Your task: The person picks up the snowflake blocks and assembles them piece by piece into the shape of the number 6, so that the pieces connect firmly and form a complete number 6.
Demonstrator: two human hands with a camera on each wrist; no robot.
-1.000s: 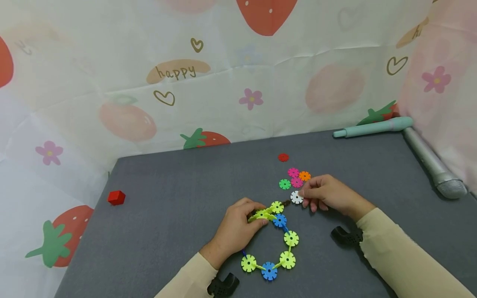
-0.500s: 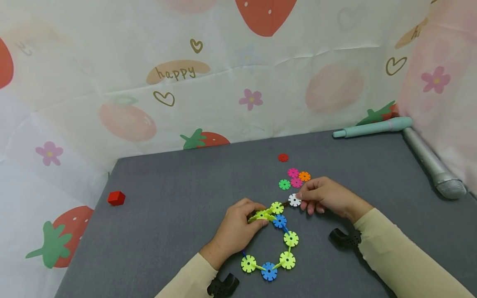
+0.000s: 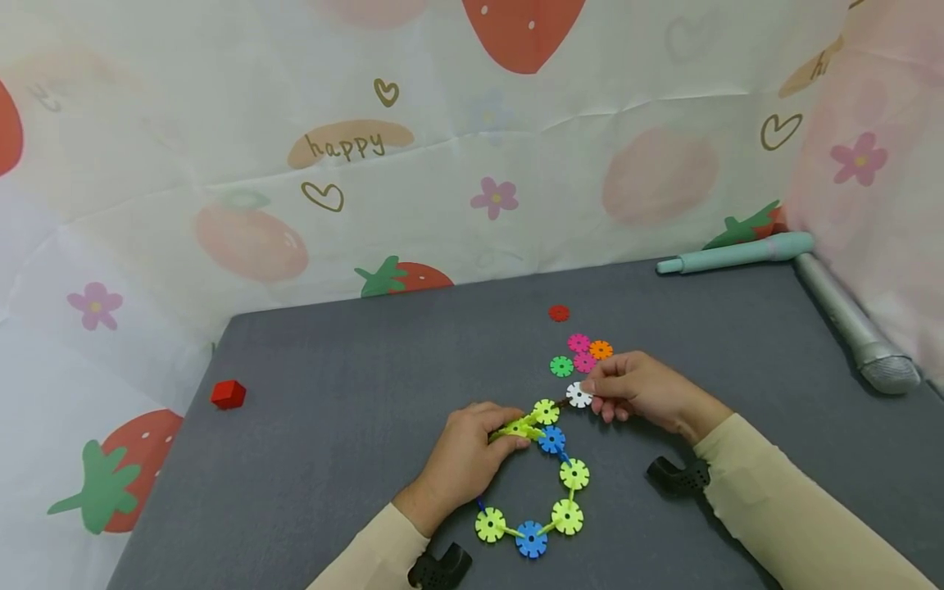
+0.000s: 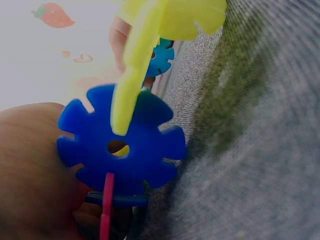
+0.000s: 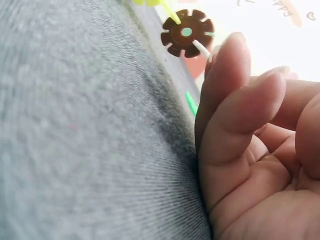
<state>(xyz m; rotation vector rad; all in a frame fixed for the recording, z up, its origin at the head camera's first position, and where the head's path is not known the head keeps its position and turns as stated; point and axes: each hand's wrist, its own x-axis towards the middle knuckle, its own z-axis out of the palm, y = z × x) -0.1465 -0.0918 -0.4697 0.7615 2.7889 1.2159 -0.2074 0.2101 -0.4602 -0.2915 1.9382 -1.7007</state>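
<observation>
A ring of slotted plastic discs, mostly yellow-green and blue, lies on the grey table. At the ring's upper end my left hand grips a yellow-green disc between fingers and thumb. My right hand pinches a white disc by its right edge. That white disc meets a brown disc on the end of the chain; its edge reaches the brown one's face in the right wrist view. Close to the left wrist camera stands a dark blue disc joined to yellow-green pieces.
Beyond my right hand lie loose discs: green, pink, orange and red. A red block sits at the far left. A silver microphone and a mint-green wand-like stick rest at the back right.
My right hand has shifted slightly left and nearer with the white disc, bringing it up against the brown disc. My left hand keeps its grip in place.
</observation>
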